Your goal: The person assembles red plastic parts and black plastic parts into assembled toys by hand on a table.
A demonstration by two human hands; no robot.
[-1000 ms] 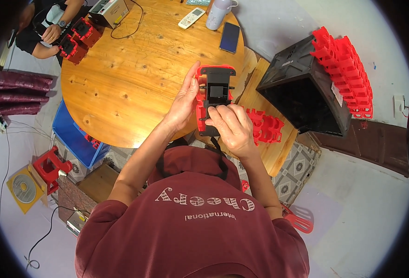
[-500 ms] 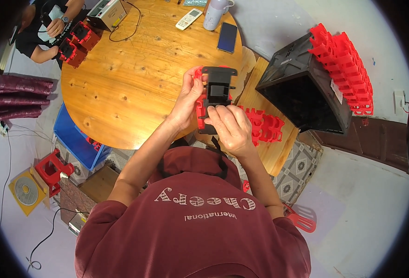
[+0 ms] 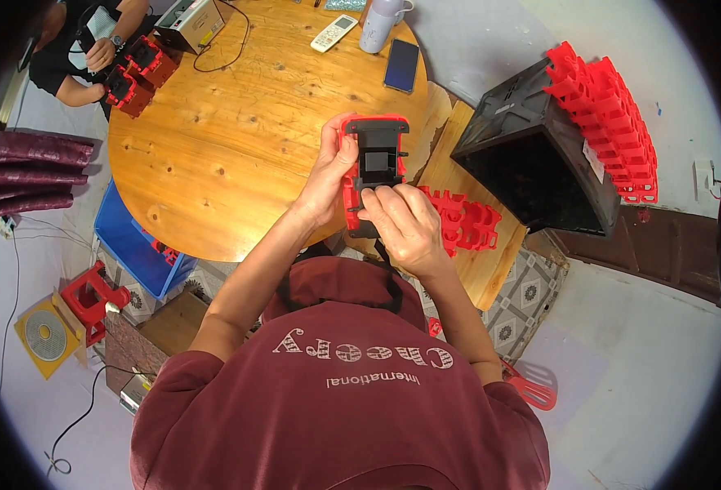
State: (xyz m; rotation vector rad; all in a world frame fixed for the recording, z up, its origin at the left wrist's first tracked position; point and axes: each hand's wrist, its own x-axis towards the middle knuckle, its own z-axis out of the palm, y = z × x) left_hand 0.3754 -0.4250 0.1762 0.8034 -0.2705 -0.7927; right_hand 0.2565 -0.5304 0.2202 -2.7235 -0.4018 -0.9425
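Above the near right edge of the round table, my left hand (image 3: 326,181) is closed around the left side of a red plastic frame (image 3: 351,201). A black plastic part (image 3: 379,126) with a square recess in its middle lies in the frame, its upper end within the red rim. My right hand (image 3: 409,227) grips the lower portion of this black part, fingers bent over it. Those fingers hide how the lower end sits. Just right of my right hand, several red plastic frames (image 3: 471,224) rest on a wooden bench (image 3: 495,272).
The round wooden table (image 3: 246,155) bears a phone (image 3: 400,66), a remote control (image 3: 333,33), a bottle (image 3: 379,26) and a box (image 3: 189,26). Across it a co-worker (image 3: 79,61) handles red-and-black assemblies (image 3: 136,94). A black crate (image 3: 532,155) with stacked red frames (image 3: 609,122) stands right; a blue bin (image 3: 132,245), left.
The black part has shifted slightly left and now lies inside the red frame's upper rim, where before it overlapped the rim. Both hands keep their hold.
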